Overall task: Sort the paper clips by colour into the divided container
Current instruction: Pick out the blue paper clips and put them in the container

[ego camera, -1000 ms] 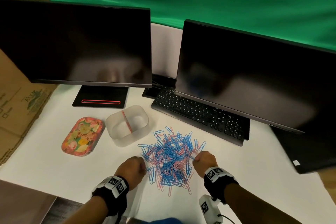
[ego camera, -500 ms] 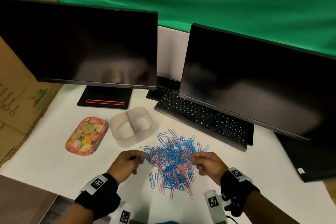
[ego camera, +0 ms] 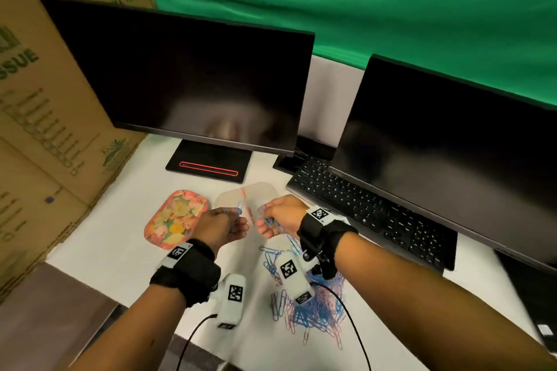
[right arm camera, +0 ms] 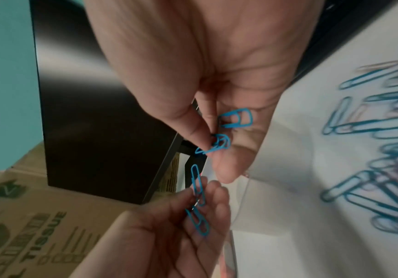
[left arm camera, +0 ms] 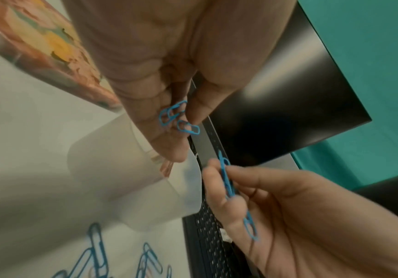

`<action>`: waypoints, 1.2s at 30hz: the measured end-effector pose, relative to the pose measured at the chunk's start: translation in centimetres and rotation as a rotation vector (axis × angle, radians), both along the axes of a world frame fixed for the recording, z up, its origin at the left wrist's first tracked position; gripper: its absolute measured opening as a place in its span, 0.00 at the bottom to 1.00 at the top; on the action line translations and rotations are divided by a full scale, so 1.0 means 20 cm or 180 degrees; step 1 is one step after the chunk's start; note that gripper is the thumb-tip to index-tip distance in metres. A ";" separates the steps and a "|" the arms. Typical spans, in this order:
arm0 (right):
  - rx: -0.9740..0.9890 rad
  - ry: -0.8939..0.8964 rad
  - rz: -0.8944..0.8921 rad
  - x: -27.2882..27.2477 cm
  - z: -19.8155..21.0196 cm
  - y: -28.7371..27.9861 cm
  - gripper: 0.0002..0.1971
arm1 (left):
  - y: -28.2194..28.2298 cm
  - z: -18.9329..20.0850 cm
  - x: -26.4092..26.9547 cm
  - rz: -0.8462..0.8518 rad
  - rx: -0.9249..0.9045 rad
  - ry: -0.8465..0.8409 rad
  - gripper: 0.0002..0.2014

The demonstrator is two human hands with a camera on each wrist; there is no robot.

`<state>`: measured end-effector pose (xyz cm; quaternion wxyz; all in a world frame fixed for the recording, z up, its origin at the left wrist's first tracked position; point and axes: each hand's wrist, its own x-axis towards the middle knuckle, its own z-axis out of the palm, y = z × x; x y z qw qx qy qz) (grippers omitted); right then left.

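My left hand pinches blue paper clips between thumb and fingers, raised just in front of the translucent divided container. My right hand pinches more blue clips close beside it, over the container's near edge. The container's pink divider shows between the hands. A pile of blue and pink paper clips lies on the white table under my right forearm, partly hidden by the wrist camera.
A floral oval tray sits left of the container. Two dark monitors and a black keyboard stand behind. A cardboard box lines the left side. The white table ends near my elbows.
Both hands have lifted from the pile with blue clips pinched and moved forward to the container. The head view has tilted down and closer.
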<state>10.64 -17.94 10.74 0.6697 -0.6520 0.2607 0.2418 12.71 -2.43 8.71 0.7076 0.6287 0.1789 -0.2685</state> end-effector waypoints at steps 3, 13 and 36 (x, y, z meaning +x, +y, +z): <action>-0.0129 0.0152 0.0064 0.12 0.00 0.09 0.13 | 0.01 0.01 0.06 0.0180 -0.0054 0.0166 0.07; -0.0412 -0.0237 0.0377 0.19 -0.02 0.05 0.07 | 0.01 0.04 0.12 0.0136 0.0306 -0.0010 0.08; -0.2694 -0.1035 0.1975 -0.94 -0.43 -0.31 0.09 | -0.03 -0.43 -0.39 -0.4617 0.2883 -0.2881 0.14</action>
